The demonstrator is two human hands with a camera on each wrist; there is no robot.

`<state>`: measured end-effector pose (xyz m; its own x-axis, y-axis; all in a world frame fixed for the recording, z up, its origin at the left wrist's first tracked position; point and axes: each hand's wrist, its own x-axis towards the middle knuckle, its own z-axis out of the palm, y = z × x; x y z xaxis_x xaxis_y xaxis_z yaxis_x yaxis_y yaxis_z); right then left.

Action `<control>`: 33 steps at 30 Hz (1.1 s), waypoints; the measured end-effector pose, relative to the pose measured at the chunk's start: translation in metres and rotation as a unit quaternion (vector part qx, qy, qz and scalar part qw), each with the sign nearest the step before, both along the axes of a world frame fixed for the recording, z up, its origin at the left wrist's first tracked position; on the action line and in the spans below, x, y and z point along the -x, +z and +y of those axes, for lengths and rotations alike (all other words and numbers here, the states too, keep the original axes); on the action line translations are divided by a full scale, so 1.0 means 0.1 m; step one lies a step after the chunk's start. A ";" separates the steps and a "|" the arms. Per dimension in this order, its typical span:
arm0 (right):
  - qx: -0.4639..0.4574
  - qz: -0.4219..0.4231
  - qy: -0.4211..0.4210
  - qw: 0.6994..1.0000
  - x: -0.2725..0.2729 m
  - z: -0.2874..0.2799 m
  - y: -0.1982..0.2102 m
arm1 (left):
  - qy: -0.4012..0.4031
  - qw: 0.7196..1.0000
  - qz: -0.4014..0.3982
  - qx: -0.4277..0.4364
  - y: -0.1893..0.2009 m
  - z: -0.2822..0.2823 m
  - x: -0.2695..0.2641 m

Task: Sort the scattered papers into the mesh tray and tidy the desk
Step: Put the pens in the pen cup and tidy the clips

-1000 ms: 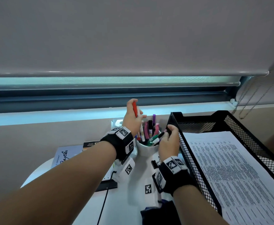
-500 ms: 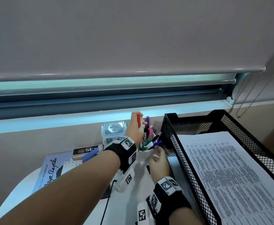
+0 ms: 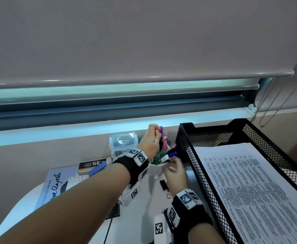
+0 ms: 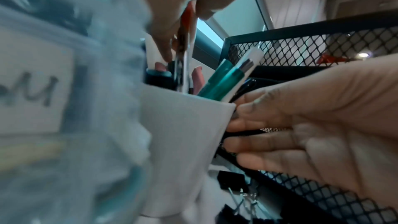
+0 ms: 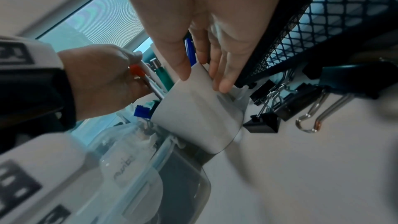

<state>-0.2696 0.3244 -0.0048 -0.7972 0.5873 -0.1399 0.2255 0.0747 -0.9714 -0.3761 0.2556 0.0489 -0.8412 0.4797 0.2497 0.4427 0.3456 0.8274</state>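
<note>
Looking down from the head view, the left hand [image 3: 151, 143] hovers over a white cup [image 3: 155, 170] crowded with pens, its fingers curled around a red-capped pen [image 3: 155, 133] that barely shows there, while the right hand [image 3: 175, 171] rests against the cup's right side with fingers extended. Just right of the cup stands the black mesh tray [image 3: 195, 166], and a stack of printed papers [image 3: 253, 191] lies inside it. A clear plastic box [image 3: 124, 140] sits just left of the cup, with a staples box [image 3: 93, 164] and a blue booklet [image 3: 50, 187] farther left, and a black binder clip [image 3: 163, 184] lies on the white desk [image 3: 19, 213] below the cup. From the left wrist view, the fingers [image 4: 163, 28] pinch the red-capped pen [image 4: 186, 21], whose lower end goes down into the cup [image 4: 183, 142] among green markers [image 4: 221, 81]; the right hand's straight fingers [image 4: 258, 125] touch the cup's wall, the mesh tray [image 4: 301, 52] behind them. From the right wrist view, thumb and fingers [image 5: 224, 74] lie straight against the cup's rim [image 5: 198, 74], grasping nothing, and several binder clips [image 5: 264, 122] lie on the desk beside the tray's base.
</note>
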 end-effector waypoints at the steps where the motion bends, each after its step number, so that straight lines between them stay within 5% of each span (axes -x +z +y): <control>1: 0.006 0.000 -0.006 1.000 0.00 0.01 0.00 | -0.006 0.999 0.013 0.037 0.01 -0.01 0.04; 7: 0.020 -0.009 -0.041 0.999 0.07 0.05 -0.05 | -0.028 0.943 0.130 0.304 0.13 -0.08 0.05; 13: -0.002 -0.024 -0.040 0.999 0.07 0.07 -0.02 | -0.033 0.870 0.241 0.428 0.10 -0.12 -0.08; 16: -0.010 -0.054 -0.020 0.998 0.05 0.05 -0.02 | -0.019 0.838 0.233 0.492 0.11 -0.07 -0.14; 21: -0.028 -0.096 0.010 0.995 -0.08 0.03 0.15 | 0.017 0.844 0.141 0.517 0.17 -0.11 -0.08; 25: -0.045 -0.108 0.001 0.993 -0.18 0.03 0.24 | 0.004 0.846 0.147 0.513 0.21 -0.22 -0.11; 33: -0.131 -0.185 0.006 0.974 -0.48 -0.06 0.28 | 0.022 0.901 0.215 0.376 0.35 -0.53 -0.48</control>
<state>-0.2218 0.3184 0.0227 -0.7280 0.6319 -0.2658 0.5538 0.3136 -0.7713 -0.3283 0.2024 0.0835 -0.7666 0.6179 0.1747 0.6386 0.7621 0.1067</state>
